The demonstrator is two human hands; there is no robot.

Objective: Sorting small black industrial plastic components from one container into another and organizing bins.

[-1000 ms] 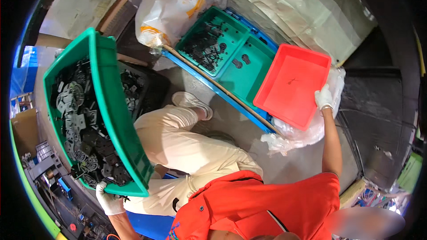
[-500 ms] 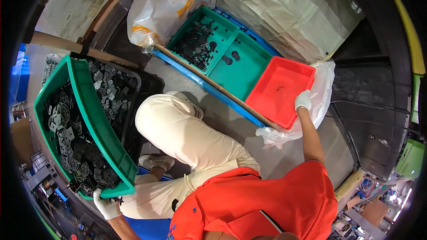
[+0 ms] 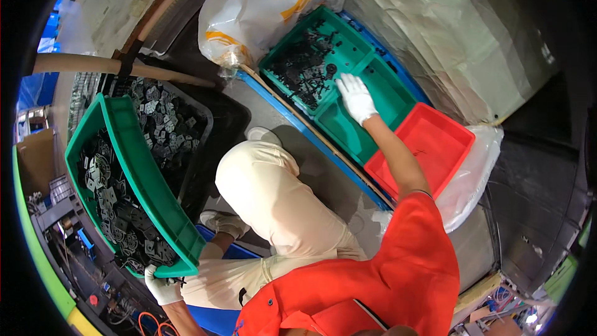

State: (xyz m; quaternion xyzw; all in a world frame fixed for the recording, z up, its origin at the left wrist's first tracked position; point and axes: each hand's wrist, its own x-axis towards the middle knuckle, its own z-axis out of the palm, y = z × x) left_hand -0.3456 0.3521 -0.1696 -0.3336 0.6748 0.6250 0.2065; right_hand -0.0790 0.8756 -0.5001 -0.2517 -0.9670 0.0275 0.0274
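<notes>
A long green bin [image 3: 134,168], filled with flat grey metal parts, tilts over a black crate [image 3: 186,124] of like parts at the person's left. The gloved left hand [image 3: 163,285] grips the bin's near corner from below. The right arm stretches forward, its gloved right hand [image 3: 356,97] lying open, fingers spread, on the divider of a green tray [image 3: 329,74] holding small dark pieces. An empty red tray [image 3: 429,149] sits just beside it. A white plastic sack [image 3: 261,6] crowds the green tray's far edge.
</notes>
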